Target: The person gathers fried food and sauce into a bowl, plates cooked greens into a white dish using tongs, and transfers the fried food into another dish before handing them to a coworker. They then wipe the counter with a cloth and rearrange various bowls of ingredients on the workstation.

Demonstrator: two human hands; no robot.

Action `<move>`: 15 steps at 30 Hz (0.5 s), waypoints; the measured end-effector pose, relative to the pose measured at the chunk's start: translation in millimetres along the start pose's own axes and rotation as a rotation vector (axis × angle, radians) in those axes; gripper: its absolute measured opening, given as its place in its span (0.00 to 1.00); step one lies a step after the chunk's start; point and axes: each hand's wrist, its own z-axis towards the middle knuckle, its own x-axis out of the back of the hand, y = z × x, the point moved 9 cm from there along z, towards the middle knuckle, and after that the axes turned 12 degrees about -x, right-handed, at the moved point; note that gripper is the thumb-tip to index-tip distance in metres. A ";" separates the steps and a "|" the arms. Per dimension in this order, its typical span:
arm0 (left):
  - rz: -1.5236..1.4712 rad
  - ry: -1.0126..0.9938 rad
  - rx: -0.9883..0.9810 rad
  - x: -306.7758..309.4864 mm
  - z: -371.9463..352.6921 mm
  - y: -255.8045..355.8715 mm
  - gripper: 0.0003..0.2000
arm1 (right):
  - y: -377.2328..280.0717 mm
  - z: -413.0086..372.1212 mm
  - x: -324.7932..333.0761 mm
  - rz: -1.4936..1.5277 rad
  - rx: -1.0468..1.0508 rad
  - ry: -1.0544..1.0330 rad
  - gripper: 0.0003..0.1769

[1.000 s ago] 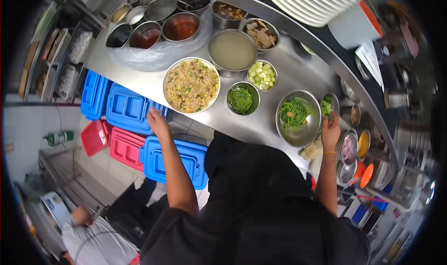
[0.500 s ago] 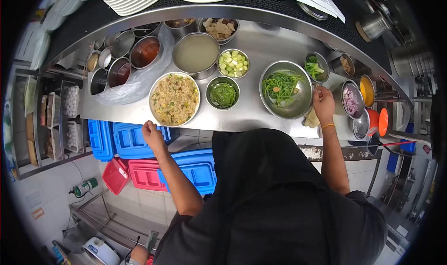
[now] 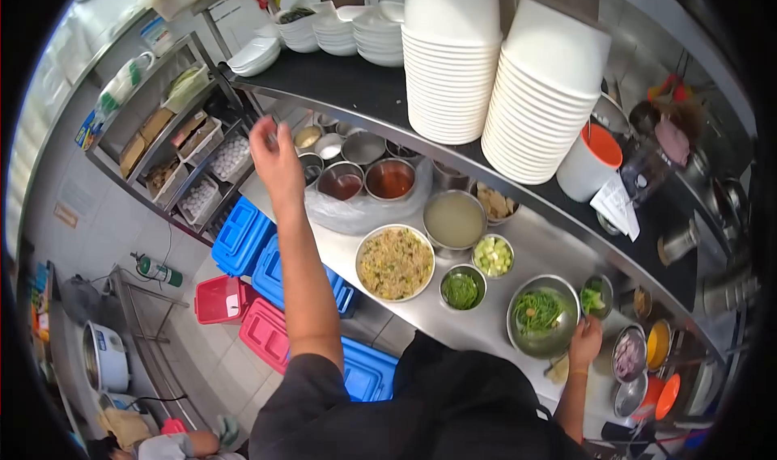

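My left hand (image 3: 275,159) is raised with fingers apart, holding nothing, in front of the shelf's left part and near the sauce pots (image 3: 341,180). At the right, my right hand (image 3: 585,343) has its fingers closed at the rim of a steel bowl (image 3: 543,347) of green vegetables (image 3: 541,311); what it grips is too small to make out. A bowl of fried rice (image 3: 396,262) stands on the steel counter, with a small bowl of cut greens (image 3: 463,288), a bowl of chopped pale-green pieces (image 3: 493,255) and a pot of cloudy liquid (image 3: 455,220) beside it.
Stacked white bowls (image 3: 451,72) stand on the black shelf (image 3: 348,92) above the counter. Blue bins (image 3: 364,367) and red bins (image 3: 265,334) are on the floor. Bowls of sliced onion (image 3: 629,355) and yellow contents (image 3: 658,343) stand right. Another person's arm (image 3: 202,443) shows bottom left.
The view has swung left and up. My left hand has risen from beside the rice bowl toward the shelf. My right hand stays by the steel bowl's rim.
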 end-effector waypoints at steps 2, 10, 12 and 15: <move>0.024 -0.021 -0.162 -26.9 56.6 16.6 0.16 | -1.2 2.9 3.0 -0.005 -0.063 -0.025 0.13; 0.180 -0.840 -0.708 -239.4 97.8 32.5 0.21 | -29.1 -9.2 9.3 0.118 0.060 0.023 0.17; 0.440 -1.010 -0.602 -289.2 119.0 -68.4 0.23 | -43.9 -19.7 18.2 0.149 -0.021 0.016 0.18; 0.210 -1.321 -0.546 -338.5 140.3 -122.2 0.25 | -21.6 -22.9 -6.1 0.039 0.005 -0.021 0.14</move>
